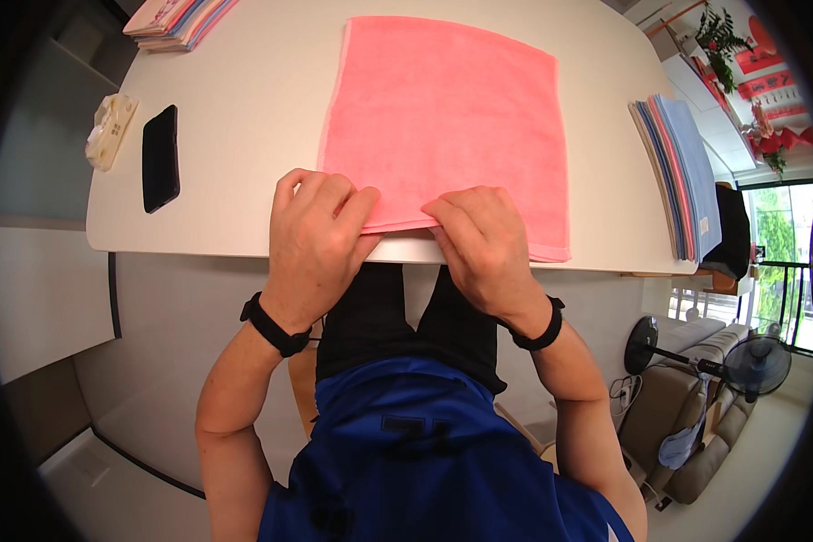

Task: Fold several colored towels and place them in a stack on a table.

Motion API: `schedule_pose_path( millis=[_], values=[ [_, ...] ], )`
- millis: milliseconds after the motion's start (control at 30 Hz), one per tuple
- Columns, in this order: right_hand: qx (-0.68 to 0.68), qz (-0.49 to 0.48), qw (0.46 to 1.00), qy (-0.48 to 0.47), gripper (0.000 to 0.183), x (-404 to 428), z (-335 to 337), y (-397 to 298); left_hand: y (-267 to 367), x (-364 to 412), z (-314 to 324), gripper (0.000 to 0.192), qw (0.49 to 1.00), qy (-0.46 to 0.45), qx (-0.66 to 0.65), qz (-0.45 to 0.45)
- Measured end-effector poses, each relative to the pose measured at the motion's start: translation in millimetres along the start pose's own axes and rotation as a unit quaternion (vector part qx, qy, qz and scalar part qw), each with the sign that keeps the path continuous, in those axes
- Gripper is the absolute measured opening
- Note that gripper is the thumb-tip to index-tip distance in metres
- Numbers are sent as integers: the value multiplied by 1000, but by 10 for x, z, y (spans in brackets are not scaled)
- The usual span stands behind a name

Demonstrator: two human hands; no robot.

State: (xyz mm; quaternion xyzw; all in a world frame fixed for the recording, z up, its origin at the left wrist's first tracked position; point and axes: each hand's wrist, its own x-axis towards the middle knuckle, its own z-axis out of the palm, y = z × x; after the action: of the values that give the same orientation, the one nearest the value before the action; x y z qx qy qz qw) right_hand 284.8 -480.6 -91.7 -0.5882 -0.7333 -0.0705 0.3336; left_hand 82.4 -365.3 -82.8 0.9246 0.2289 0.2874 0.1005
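Observation:
A pink towel lies spread on the white table in front of me, its near edge by the table's front edge. My left hand pinches that near edge toward its left part, thumb beneath and fingers on top. With thumb and fingers, my right hand grips the same edge farther right. Between the two hands the edge is lifted slightly off the table. The towel's near right corner hangs free beside my right hand. My fingers hide parts of the near edge.
On the white table, a stack of folded towels lies at the far left, and another towel stack at the right edge. A black smartphone and a tissue pack lie left. A standing fan is on the floor at right.

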Motion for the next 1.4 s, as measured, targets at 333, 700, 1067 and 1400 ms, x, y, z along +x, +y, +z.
schedule_pose_path(
  millis=[333, 700, 1067, 1400],
  values=[
    [13, -26, 993, -114, 26, -184, -46, -96, -18, -216, -39, 33, 999, -45, -11, 2],
    [49, -36, 997, -51, 18, -167, 85, -174, 257, -815, 142, 40, 996, 32, -84, 17],
    [21, -64, 995, -72, 21, -124, 184, -211, 254, -853, 237, 51, 995, 4, -100, -27],
    [76, -59, 994, -52, 26, -135, -5, -242, 258, -909, 239, 47, 993, 10, -115, -27]
  ],
)
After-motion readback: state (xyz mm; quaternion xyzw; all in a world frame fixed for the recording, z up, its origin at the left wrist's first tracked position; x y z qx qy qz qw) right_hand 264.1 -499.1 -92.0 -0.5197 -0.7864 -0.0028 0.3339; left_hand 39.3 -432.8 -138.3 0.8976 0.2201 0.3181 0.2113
